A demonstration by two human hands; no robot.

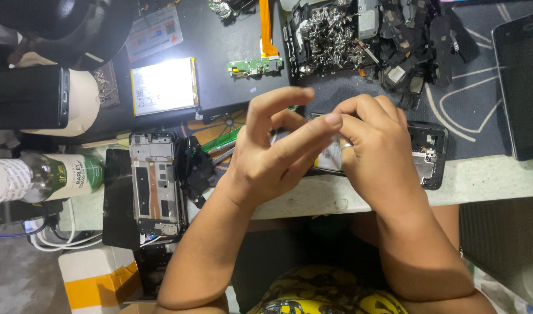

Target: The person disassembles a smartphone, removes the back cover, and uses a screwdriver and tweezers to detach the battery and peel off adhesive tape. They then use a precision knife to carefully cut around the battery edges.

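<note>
— so, what are the hands doing over the bench?

— both are meeting over an opened phone point(426, 157) that is lying flat near the front edge of the work table point(487, 177). the left hand point(272, 154) is hovering with its fingers spread and loosely curled; the index is arching up and the middle finger is stretching rightward to touch the other hand's fingertips. whether it is gripping anything, i cannot tell.

— and the right one?

— the right hand point(374, 148), wearing a ring point(347, 146), is bunching its fingers together, tips pressing down on something small at the phone's middle. the piece itself is being hidden by the fingers, so i cannot tell what it is pinching. only the phone's dark right end, with its inner parts showing, and a pale strip under the knuckles are peeking out.

— what is lying around them?

— just left of the left wrist a bare phone frame point(155, 181) is lying lengthwise, with a black part point(198, 168) touching its right side. farther back a silver battery point(163, 85) is resting on the dark mat, and a small green circuit board point(255, 65) with an orange ribbon cable point(266, 29) is sitting near it. a pile of black and metal scrap parts point(365, 38) is crowding the far edge, well apart from the hands. a dark phone point(522, 84) is lying face up at the far right, and a green-labelled bottle point(42, 177) is lying on its side at the left.
</note>
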